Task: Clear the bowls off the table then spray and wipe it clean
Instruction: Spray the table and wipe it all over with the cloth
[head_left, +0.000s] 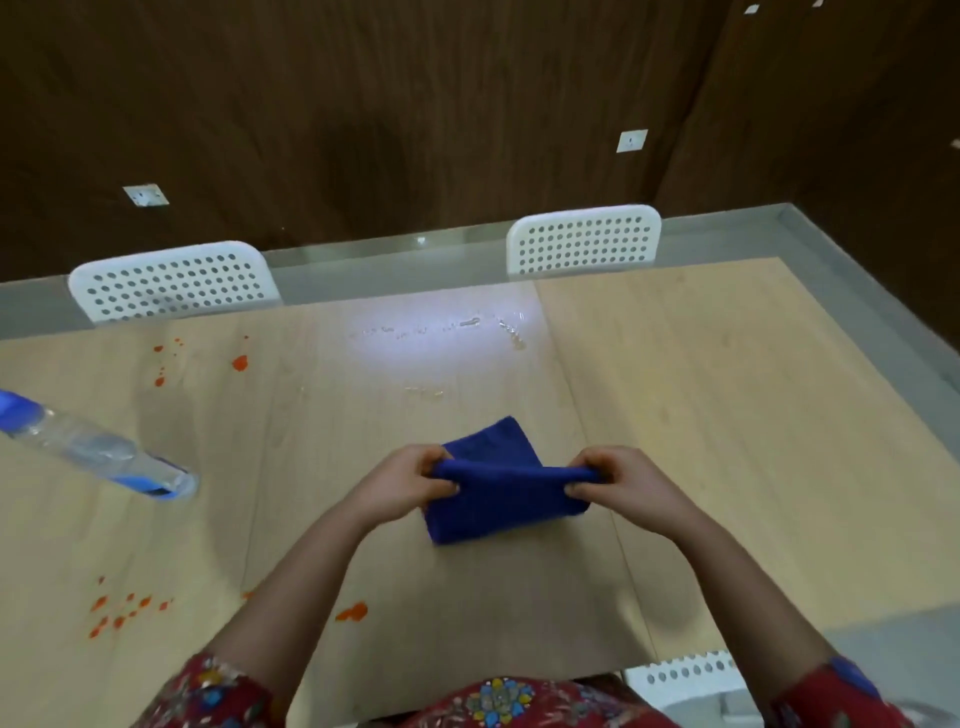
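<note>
Bowls are nowhere in view on the table (701, 415), so that part looks done. Wet droplets (467, 325) sit beyond and to the right of the spray bottle (98, 449), so it's probably been sprayed too.

The blue cloth (498, 499) is well to the right of the bottle, held just over the tabletop and folded over itself. The left hand (402, 486) pinches one end and the right hand (618, 480) pinches the other, fingers curled tight into the fabric on both sides.

It's soft, light, floppy stuff that drapes down from the hands, nothing breakable. For wiping it'd likely work better as a folded pad under a flat palm, since holding it by the ends just lets it bunch up.

Orange splatters (240, 362) lie beyond the bottle, with more on the person's side of it. None look wiped yet.
</note>
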